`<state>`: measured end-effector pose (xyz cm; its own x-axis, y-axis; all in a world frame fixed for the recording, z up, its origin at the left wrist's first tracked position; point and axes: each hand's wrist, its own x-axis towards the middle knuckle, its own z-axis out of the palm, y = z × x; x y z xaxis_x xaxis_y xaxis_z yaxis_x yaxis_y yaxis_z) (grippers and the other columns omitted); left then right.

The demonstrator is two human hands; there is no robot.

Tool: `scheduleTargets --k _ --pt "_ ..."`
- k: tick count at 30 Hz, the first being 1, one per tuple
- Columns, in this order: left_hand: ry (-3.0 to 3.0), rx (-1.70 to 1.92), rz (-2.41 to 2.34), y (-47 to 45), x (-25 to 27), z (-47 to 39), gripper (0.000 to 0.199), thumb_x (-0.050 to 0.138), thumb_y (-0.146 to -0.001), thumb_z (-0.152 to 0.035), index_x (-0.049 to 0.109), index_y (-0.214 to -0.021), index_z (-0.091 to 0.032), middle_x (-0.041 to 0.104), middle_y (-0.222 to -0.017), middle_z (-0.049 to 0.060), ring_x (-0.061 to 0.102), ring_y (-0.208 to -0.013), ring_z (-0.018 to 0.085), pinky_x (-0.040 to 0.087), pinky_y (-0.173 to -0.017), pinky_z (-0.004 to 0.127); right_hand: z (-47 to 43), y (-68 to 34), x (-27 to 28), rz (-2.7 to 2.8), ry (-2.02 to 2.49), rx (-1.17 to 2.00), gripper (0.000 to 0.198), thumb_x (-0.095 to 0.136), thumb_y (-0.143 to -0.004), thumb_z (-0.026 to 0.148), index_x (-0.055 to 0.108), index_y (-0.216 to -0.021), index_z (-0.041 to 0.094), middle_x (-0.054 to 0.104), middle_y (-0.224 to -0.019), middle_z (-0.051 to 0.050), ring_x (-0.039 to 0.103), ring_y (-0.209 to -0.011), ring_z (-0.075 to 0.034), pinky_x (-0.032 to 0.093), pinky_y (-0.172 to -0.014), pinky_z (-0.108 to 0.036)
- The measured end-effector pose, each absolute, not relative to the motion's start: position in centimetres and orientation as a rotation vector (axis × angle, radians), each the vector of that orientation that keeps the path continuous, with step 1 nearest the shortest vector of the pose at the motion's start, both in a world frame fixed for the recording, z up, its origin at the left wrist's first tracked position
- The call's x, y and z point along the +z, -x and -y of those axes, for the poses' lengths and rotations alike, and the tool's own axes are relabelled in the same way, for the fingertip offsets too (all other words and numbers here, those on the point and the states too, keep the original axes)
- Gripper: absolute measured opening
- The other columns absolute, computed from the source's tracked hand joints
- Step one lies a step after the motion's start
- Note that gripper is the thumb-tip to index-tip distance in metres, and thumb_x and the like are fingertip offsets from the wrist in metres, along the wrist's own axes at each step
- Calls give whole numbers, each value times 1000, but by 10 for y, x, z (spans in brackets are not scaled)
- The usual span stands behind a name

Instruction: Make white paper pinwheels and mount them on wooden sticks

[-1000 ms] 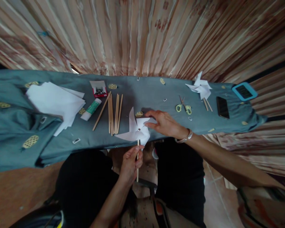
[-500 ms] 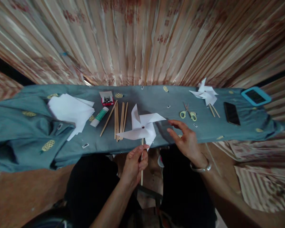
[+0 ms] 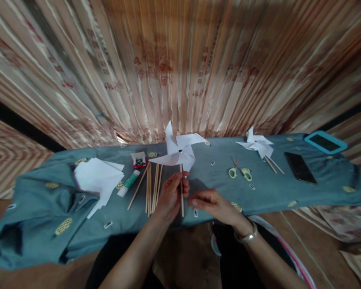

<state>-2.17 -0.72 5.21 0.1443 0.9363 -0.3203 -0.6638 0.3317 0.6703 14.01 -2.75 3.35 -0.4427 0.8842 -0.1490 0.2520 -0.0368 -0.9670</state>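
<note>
Pinched in my left hand [image 3: 172, 194] is the wooden stick of a white paper pinwheel [image 3: 185, 141]. The pinwheel stands upright above the fingers, its curled blades spread around a dark pin at the centre. Below the hand the stick's lower end pokes out. My right hand [image 3: 212, 202] is just right of the stick, fingers stretched forward and apart from the thumb, with nothing seen in it. Left of my left hand several loose wooden sticks [image 3: 149, 188] lie on the cloth, partly behind the hand and a blade.
On the green-blue cloth [image 3: 210, 176] lie white paper sheets [image 3: 98, 176], a glue stick [image 3: 128, 183] and a small red box [image 3: 139, 161] at left. Scissors [image 3: 240, 171], more paper pinwheels [image 3: 257, 144], a phone [image 3: 300, 167] and a blue-framed tablet [image 3: 326, 142] lie at right. A curtain [image 3: 180, 80] hangs behind.
My left hand has raised the pinwheel forward over the table. My right hand has moved from beside the blade down toward the stick. The view has tilted up.
</note>
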Motion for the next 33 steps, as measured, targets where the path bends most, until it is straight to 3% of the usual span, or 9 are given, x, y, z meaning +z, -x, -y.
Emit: scheduleTargets --k 4,13,20,25,33 --pt "-455 1208 -814 18 40 2 43 88 -60 -45 71 -83 -12 61 -60 -2 52 -54 8 40 -52 20 26 -126 23 1440 1031 1806 47 70 -77 65 73 -77 17 67 -69 0 56 -61 -12 47 -63 -25" --pt "-408 1148 -877 13 26 3 47 89 -58 -48 74 -86 -13 60 -63 -2 51 -57 8 38 -52 19 26 -119 2 1274 1053 1866 39 81 -69 54 72 -73 16 64 -65 1 50 -58 -10 42 -59 -24" --pt "-407 1144 -951 15 24 2 53 91 -53 -50 78 -90 -14 67 -68 2 58 -63 10 47 -61 21 26 -118 -3 1280 1074 1789 35 80 -71 50 72 -74 17 64 -66 1 50 -59 -10 41 -60 -25" --pt "-481 1142 -1035 15 16 3 43 90 -56 -43 80 -86 -16 75 -80 7 66 -74 16 51 -71 26 20 -124 -3 1292 1120 1692 33 80 -70 50 72 -73 18 66 -66 1 53 -60 -12 43 -62 -25" --pt "-575 1161 -1111 15 9 3 33 92 -49 -30 80 -76 -17 78 -79 7 69 -77 20 51 -78 31 16 -128 -9 1354 1134 1604 28 76 -75 47 72 -73 19 66 -65 1 54 -59 -12 43 -60 -25"
